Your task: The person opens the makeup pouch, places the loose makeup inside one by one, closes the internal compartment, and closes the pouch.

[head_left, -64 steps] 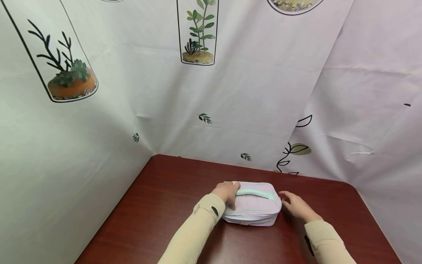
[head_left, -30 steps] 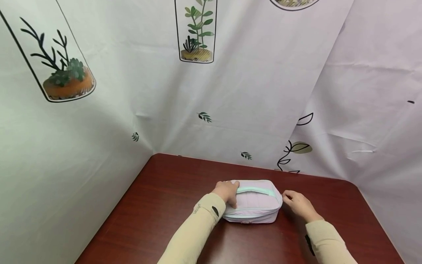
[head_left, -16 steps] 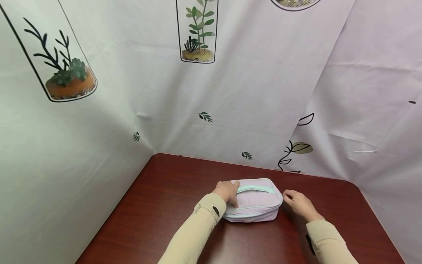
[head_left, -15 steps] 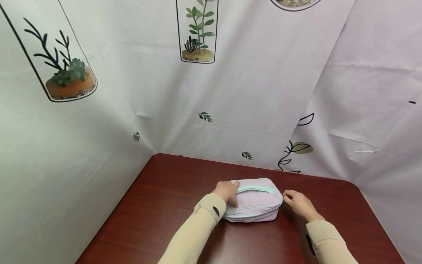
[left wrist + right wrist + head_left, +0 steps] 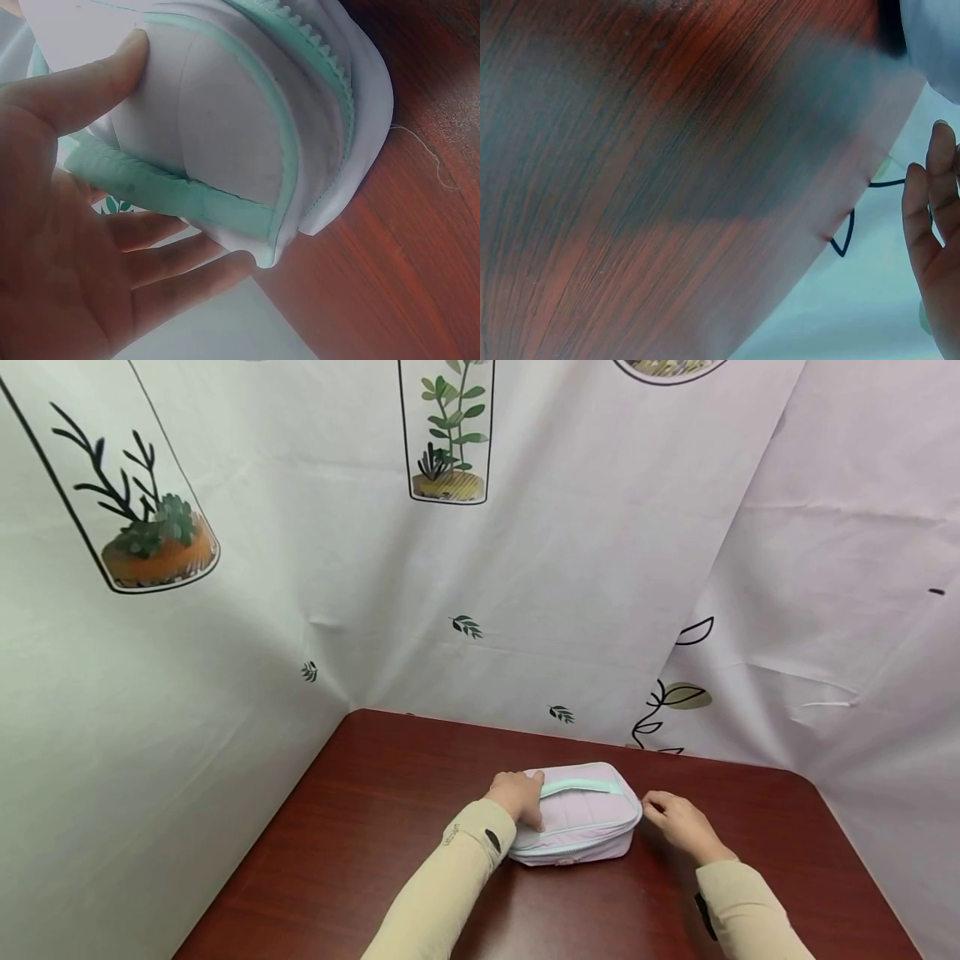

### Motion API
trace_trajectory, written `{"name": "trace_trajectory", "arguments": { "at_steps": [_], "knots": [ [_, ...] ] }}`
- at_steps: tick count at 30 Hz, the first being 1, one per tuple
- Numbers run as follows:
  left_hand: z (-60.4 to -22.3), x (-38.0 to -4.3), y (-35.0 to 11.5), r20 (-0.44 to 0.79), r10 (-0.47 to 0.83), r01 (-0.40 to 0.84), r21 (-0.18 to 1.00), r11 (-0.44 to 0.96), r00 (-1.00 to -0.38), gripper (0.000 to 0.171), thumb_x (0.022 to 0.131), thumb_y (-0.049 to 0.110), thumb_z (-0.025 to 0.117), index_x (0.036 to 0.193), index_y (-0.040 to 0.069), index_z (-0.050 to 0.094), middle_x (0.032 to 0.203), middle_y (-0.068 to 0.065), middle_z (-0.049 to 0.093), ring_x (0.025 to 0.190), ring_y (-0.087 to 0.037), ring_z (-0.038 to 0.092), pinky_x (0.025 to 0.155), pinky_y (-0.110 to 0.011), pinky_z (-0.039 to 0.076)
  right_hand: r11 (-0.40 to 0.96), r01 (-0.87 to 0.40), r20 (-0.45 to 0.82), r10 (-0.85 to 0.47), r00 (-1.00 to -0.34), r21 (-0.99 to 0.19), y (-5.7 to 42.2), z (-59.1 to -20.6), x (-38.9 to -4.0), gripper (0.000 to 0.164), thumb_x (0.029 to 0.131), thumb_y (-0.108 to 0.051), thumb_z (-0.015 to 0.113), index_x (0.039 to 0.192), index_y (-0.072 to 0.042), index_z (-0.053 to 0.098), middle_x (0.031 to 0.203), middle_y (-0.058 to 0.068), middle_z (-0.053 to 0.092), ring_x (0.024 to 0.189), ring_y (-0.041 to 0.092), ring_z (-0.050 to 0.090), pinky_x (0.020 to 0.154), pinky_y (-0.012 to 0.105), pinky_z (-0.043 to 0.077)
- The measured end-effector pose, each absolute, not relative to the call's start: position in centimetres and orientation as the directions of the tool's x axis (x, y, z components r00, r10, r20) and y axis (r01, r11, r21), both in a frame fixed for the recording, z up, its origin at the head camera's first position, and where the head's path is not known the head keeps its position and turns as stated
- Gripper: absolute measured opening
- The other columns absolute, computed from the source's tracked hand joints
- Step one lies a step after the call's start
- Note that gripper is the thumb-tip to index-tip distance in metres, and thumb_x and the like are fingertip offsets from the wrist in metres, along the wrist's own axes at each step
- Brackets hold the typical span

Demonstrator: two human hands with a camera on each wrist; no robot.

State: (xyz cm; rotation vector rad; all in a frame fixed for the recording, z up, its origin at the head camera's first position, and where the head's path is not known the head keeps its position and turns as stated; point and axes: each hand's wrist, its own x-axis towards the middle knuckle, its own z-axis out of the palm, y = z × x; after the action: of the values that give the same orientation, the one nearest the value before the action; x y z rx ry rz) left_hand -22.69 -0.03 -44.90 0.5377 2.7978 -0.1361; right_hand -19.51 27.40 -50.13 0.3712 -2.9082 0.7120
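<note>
A pale lilac pouch (image 5: pixel 588 814) with a mint carry handle (image 5: pixel 583 786) lies on the table, its mint zipper (image 5: pixel 558 850) running along the near side. My left hand (image 5: pixel 516 799) grips the pouch's left end. In the left wrist view, the thumb (image 5: pixel 112 79) presses the quilted top while the fingers reach round the far side, below the handle. At the pouch's right end, my right hand (image 5: pixel 682 828) has its thumb and fingertips pinched together by the zipper band. The small zipper pull between them is hidden. The right wrist view shows the fingers (image 5: pixel 939 176) just beside the pouch (image 5: pixel 934 45).
The dark red wooden table (image 5: pixel 360 827) has rounded far corners. White printed cloth (image 5: pixel 585 568) hangs right behind it and along both sides. A loose thread (image 5: pixel 431 157) trails from the pouch onto the wood.
My right fingers, parted at first, have come together at the pouch's right end. The pouch has turned slightly, its right end swinging away. My left hand keeps its grip almost unmoved.
</note>
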Motion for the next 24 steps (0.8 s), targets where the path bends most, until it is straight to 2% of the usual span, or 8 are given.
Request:
{"name": "trace_trajectory", "arguments": {
  "at_steps": [18,24],
  "knots": [
    [-45.53,-22.87,-0.03,-0.264,0.317,0.345,-0.062,0.937,-0.911,0.090,0.066,0.061,0.070,0.140,0.020,0.040,0.114,-0.008,0.060,0.102,-0.019,0.055,0.072,-0.032,0.045,0.854,-0.289,0.222,-0.210,-0.952,-0.432,26.96,-50.49,-19.71,0.011,0.083,-0.007,0.058,0.077,-0.015,0.061,0.080,-0.004,0.058,0.072,0.014,0.052,0.066,0.037,0.044],
    [-45.73,-22.89,-0.16,-0.242,0.310,0.335,-0.069,0.940,-0.919,0.090,0.065,0.067,0.067,0.138,0.020,0.041,0.106,-0.008,0.062,0.096,-0.021,0.056,0.070,-0.031,0.045,0.849,-0.278,0.210,-0.202,-0.957,-0.450,26.60,-50.19,-19.52,0.009,0.084,-0.007,0.059,0.077,-0.013,0.060,0.080,-0.003,0.057,0.073,0.015,0.051,0.066,0.037,0.043]
  ]
}}
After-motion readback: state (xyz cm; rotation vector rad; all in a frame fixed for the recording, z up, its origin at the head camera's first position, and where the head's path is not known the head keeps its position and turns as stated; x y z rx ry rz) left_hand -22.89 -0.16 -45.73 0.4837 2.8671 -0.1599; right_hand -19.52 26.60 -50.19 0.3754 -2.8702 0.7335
